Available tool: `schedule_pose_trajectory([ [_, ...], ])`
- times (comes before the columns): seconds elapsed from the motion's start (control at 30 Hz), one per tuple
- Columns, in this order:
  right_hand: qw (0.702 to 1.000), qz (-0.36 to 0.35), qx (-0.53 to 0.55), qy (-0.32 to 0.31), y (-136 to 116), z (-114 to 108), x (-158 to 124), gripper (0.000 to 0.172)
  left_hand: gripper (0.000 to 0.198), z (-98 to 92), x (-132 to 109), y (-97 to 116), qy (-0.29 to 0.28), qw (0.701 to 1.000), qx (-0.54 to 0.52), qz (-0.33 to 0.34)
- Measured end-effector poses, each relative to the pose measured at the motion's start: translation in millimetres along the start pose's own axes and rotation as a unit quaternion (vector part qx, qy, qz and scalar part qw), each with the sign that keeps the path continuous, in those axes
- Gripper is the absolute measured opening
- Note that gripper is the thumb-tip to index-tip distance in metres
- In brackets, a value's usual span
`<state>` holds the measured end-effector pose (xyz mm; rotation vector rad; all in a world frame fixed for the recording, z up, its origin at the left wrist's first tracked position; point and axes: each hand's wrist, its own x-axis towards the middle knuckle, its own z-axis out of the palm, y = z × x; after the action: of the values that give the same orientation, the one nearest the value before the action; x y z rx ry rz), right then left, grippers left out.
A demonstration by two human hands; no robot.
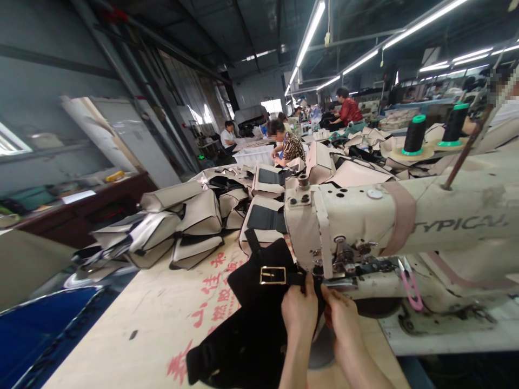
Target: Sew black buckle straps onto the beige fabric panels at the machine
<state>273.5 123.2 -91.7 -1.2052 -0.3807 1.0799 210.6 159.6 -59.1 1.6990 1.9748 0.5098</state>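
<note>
A black bag piece [251,324] with a strap and a gold-coloured buckle [273,275] lies on the wooden table, partly under the head of a sewing machine [324,221]. My left hand [299,308] is closed on its edge close below the needle area, just right of the buckle. Beside it, my right hand [338,316] pinches the same black piece at its right edge. The needle and presser foot are largely hidden by the machine head and my fingers. Pink-handled thread snips [411,286] rest on the machine to the right of my hands.
Beige bags with black edging [198,213] are heaped behind and left of the table [133,329]. Two black thread cones [414,135] stand behind the machine. A blue-lined bin [48,324] sits at the lower left. Several people work farther back.
</note>
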Motion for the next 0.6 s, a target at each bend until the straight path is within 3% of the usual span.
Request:
schedule_pose_trajectory([
  [0.2,0.997,-0.003,-0.073,-0.036,9,-10,10,0.043,0.046,0.0,3,0,0.002,1.0,0.012,0.014],
  [0.33,0.982,-0.063,-0.163,-0.07,9,-15,18,0.045,0.049,-0.5,4,0,0.002,1.0,0.023,0.016],
  [0.47,0.949,-0.14,-0.264,-0.097,-12,-21,11,0.044,0.047,-3.1,3,2,0.004,0.999,0.026,0.018],
  [0.53,0.926,-0.197,-0.315,-0.073,-33,-47,7,0.037,0.045,-4.2,2,3,0.006,1.0,0.024,0.016],
  [0.57,0.91,-0.235,-0.339,-0.044,-46,-71,8,0.032,0.044,-4.6,2,3,0.006,1.0,0.023,0.015],
  [0.6,0.861,-0.338,-0.379,0.021,-60,-100,11,0.026,0.044,-4.7,3,3,0.005,1.0,0.023,0.014],
])
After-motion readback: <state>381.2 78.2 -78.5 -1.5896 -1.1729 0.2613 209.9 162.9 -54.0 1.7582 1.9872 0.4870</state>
